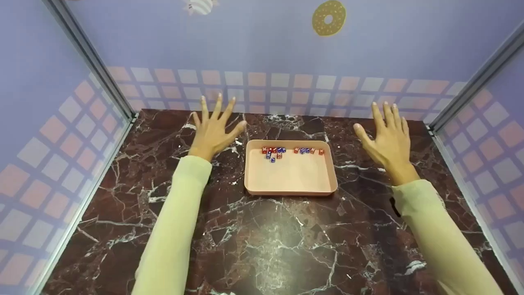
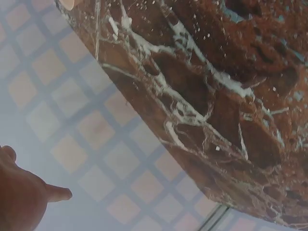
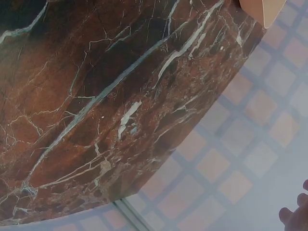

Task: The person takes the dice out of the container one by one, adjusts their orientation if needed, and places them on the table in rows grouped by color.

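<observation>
Near the tabletop's back edge, roughly midway between its back corners, there's a shallow peach tray with a bunch of little red and blue dice in its far half: a clump on the left, a looser row on the right. Going by the head view, the left hand is just left of the tray, fingers splayed wide, grip empty. The right hand is off toward the back right corner, fingers stretched out, nothing in that grip either.

Imo the main risk is a bump: the left thumb is closest to the rim, so a careless swing could jolt the tray and scatter the dice. The clump's tight too, so a sloppy pinch might knock the neighbours.

Left wrist view: part of the left hand against the wall panel, plus a sliver of tray. Can't tell the grip there.

Right wrist view: a few fingertips low in the corner, tray corner up top, no dice. Same story, can't judge the grip.
</observation>
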Action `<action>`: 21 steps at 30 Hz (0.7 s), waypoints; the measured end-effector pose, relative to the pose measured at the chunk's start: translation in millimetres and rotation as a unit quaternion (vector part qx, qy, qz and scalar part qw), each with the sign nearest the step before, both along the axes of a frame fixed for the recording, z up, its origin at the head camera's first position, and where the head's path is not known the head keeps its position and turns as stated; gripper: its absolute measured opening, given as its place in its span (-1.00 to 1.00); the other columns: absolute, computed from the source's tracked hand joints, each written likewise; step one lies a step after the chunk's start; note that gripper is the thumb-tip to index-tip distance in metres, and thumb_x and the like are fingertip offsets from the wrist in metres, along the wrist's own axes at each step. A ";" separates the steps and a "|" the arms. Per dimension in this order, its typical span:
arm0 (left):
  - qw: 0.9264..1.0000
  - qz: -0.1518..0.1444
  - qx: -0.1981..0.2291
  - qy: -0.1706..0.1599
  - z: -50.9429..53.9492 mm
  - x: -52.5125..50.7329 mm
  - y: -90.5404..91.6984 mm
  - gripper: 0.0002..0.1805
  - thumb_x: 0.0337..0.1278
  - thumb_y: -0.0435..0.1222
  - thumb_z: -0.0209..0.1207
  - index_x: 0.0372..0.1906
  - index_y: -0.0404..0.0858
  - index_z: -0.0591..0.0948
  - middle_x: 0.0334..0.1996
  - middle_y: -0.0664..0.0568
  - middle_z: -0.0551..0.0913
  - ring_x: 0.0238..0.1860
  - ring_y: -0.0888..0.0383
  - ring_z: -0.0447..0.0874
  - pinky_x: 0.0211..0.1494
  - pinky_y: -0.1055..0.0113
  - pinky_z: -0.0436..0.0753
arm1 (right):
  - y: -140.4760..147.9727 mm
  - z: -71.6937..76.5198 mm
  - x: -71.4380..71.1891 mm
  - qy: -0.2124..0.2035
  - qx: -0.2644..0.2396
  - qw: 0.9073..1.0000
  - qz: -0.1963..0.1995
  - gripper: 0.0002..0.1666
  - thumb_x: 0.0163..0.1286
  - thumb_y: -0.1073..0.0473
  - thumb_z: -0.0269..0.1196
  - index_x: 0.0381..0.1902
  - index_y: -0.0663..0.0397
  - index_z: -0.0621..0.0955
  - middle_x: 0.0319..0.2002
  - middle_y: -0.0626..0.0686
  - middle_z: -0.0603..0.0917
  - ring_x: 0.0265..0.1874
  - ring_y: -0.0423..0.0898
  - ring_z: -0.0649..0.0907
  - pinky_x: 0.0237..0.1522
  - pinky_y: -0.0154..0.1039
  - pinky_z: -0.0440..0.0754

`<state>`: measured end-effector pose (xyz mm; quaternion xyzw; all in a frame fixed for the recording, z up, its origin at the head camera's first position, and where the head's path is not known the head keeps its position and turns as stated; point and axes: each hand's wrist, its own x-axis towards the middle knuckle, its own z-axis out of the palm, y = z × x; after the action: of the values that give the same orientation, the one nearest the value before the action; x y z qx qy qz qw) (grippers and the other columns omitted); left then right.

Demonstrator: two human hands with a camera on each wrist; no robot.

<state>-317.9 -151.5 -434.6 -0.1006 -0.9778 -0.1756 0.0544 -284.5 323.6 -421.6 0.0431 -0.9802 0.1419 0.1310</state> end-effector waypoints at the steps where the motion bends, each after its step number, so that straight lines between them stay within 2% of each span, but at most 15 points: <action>1: 1.000 -0.002 0.001 0.000 -1.1 -0.3 -0.8 -0.06 0.40 0.54 -0.33 0.73 0.33 -0.23 0.72 0.13 -0.45 0.66 -0.29 -0.66 0.63 -0.41 -0.48 | -1.1 -0.2 -0.5 -0.001 0.000 1.000 0.002 0.07 0.55 -0.60 -0.23 0.77 -0.22 -0.11 0.74 0.14 -0.15 0.71 0.16 -0.19 0.73 0.23 -0.36; 8: 1.000 -0.029 0.010 -0.005 -11.1 4.5 -3.2 -0.10 0.54 0.40 -0.28 0.76 0.12 -0.11 0.74 -0.05 -0.26 0.72 -0.14 -0.46 0.76 -0.17 -0.35 | -11.1 -7.9 1.2 -0.004 -0.019 1.000 0.013 0.04 0.57 -0.56 -0.17 0.77 -0.19 -0.04 0.73 0.18 -0.08 0.71 0.21 -0.11 0.72 0.29 -0.26; 13: 0.998 -0.045 0.048 -0.006 -16.7 10.0 2.0 -0.14 0.60 0.33 -0.25 0.76 0.05 -0.03 0.73 -0.08 -0.09 0.73 -0.13 -0.25 0.78 -0.19 -0.17 | -21.4 -10.2 3.4 0.014 -0.042 0.999 0.023 0.00 0.59 -0.49 -0.11 0.76 -0.15 0.03 0.71 0.23 0.01 0.69 0.25 -0.04 0.71 0.32 -0.22; 18: 0.992 -0.041 0.115 -0.046 -31.3 25.1 5.9 -0.17 0.64 0.25 -0.19 0.75 -0.05 0.01 0.73 -0.08 -0.04 0.72 -0.14 -0.16 0.75 -0.28 -0.07 | -41.7 -16.2 5.2 0.023 -0.047 0.997 0.052 -0.03 0.60 -0.43 -0.05 0.74 -0.08 0.10 0.68 0.28 0.08 0.65 0.33 0.08 0.69 0.38 -0.15; 21: 0.988 -0.034 0.132 -0.075 -41.7 35.1 9.0 -0.21 0.66 0.19 -0.13 0.72 -0.13 0.14 0.70 -0.15 0.06 0.71 -0.17 -0.07 0.74 -0.28 0.02 | -55.5 -20.4 6.5 0.036 -0.048 0.996 0.060 -0.06 0.61 -0.38 0.00 0.73 -0.04 0.13 0.62 0.32 0.21 0.60 0.35 0.20 0.69 0.36 -0.04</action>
<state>-282.9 -142.5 -476.3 -0.1127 -0.9433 -0.3118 -0.0125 -278.0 268.1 -442.0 0.1004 -0.9626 0.1950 0.1590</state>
